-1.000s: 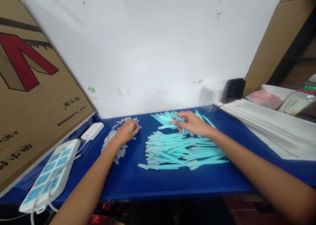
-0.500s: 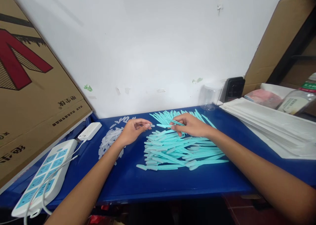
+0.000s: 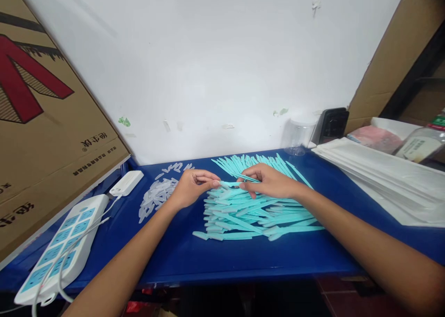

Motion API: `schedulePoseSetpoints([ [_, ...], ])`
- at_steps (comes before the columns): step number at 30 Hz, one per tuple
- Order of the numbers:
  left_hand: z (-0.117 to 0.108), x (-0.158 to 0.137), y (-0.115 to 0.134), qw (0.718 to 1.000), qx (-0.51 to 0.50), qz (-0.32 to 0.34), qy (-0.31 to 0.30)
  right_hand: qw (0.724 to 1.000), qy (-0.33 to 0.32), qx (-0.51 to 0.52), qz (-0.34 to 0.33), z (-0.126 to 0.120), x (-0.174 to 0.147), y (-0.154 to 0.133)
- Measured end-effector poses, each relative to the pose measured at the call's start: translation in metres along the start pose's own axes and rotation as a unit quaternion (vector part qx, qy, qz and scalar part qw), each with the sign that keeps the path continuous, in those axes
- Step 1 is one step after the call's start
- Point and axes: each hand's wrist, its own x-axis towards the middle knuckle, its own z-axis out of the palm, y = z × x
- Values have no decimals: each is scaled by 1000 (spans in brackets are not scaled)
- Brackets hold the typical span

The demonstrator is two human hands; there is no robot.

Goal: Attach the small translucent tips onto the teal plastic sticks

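My left hand (image 3: 196, 186) is closed, thumb and fingers pinched at the left end of a turquoise eyebrow razor (image 3: 229, 184). The clear cap it held is now mostly hidden by the fingertips at that end. My right hand (image 3: 262, 180) grips the same razor near its handle, with at least one more razor between its fingers. Below both hands lies a pile of turquoise razors (image 3: 239, 215) with pale caps on their ends. Behind my right hand another group of razors (image 3: 243, 160) is spread. A heap of clear caps (image 3: 158, 196) lies left of my left hand.
The blue table (image 3: 222, 256) meets a white wall. At left are a white power strip (image 3: 66, 243), a white adapter (image 3: 127, 183) and a printed cardboard box (image 3: 69, 122). At right stand a clear jar (image 3: 299, 136), a black device (image 3: 333, 124) and stacked white bags (image 3: 378, 182).
My left hand has moved right with the small clear cap, which has met the end of the razor in my right hand. My right hand has shifted only slightly.
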Motion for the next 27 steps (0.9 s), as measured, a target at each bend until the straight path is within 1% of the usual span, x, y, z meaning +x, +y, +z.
schedulePoseSetpoints([
  [4,9,-2,-1,1000,-14,0,-14,1000,-1,2,-11,5,0,-2],
  [10,12,-2,-2,1000,-19,3,-11,1000,4,-7,-16,7,0,-1],
  [17,15,-2,7,998,45,32,-8,999,31,4,-15,3,1,-4],
  [20,14,-4,10,997,67,31,-15,999,35,1,-6,2,1,-4],
  [23,13,-5,10,997,74,25,-24,1000,12,-7,-2,1,1,-4],
  [27,12,-5,9,996,74,19,-41,999,-36,-37,-16,-2,1,-1],
])
